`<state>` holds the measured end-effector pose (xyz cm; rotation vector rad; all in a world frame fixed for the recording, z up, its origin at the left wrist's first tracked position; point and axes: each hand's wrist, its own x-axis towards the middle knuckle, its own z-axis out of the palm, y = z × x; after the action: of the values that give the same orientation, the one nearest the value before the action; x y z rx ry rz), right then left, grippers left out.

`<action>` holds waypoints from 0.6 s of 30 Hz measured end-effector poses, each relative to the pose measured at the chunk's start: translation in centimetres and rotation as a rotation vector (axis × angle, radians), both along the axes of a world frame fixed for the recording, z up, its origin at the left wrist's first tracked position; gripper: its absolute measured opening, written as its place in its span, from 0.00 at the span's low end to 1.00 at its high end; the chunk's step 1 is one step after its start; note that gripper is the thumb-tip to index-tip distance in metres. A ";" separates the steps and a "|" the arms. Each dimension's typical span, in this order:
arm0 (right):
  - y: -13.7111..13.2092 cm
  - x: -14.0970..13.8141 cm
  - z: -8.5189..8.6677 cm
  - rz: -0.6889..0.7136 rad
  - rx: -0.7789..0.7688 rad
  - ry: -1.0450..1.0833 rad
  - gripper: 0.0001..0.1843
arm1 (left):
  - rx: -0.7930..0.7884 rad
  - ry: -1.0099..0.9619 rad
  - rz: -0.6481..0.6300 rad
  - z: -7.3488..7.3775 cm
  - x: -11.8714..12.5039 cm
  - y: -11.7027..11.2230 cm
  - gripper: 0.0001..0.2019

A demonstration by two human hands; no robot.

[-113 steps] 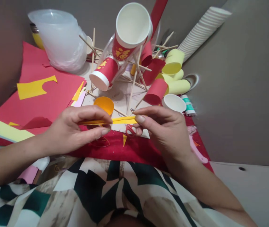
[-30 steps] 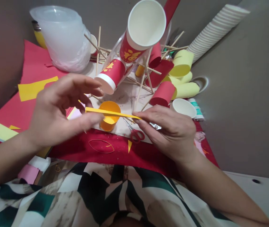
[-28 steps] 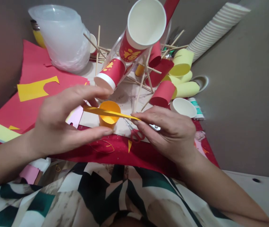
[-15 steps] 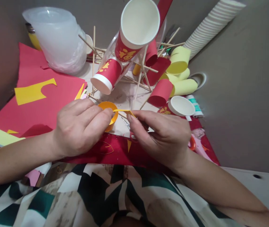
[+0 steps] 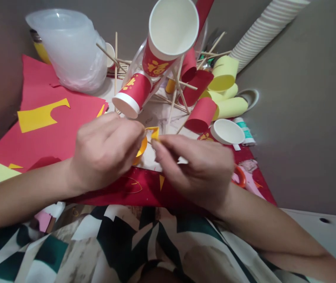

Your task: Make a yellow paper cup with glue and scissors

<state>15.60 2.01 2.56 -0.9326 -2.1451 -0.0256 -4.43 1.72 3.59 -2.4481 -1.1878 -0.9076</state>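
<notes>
Between my hands is a narrow yellow paper strip (image 5: pixel 155 133), bent at a corner. My left hand (image 5: pixel 106 151) is closed in a pinch on the strip's left end. My right hand (image 5: pixel 196 167) pinches the other end between thumb and forefinger. Just below the left fingers, an orange-yellow paper ring (image 5: pixel 141 152) stands on the white board, mostly hidden behind that hand. Whether the left fingers touch the ring I cannot tell.
Red paper cups (image 5: pixel 172 29) and wooden sticks (image 5: pixel 175 94) stand beyond my hands. Red paper rolls (image 5: pixel 201 114) and yellow paper rolls (image 5: pixel 231 109) lie at right. Red sheets (image 5: pixel 47 137) with a yellow offcut (image 5: pixel 38 116) spread left. Orange-handled scissors (image 5: pixel 240 177) lie near my right wrist.
My left hand has risen a little and moved right, covering more of the ring. My right hand has shifted slightly left, and the strip between them is now bent more sharply.
</notes>
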 end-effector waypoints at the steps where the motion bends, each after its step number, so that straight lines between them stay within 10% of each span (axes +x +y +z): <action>1: 0.1 0.2 0.2 0.003 -0.022 0.013 0.09 | -0.016 -0.017 -0.009 0.1 -0.2 0.1 0.09; 18: 2.2 1.8 0.4 0.281 -0.098 0.032 0.10 | -0.099 0.004 -0.126 1.2 -5.3 -0.8 0.20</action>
<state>17.37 4.21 2.94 -0.6727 -2.2453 0.2339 -9.74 0.96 4.79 -2.6282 -1.1125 -0.8973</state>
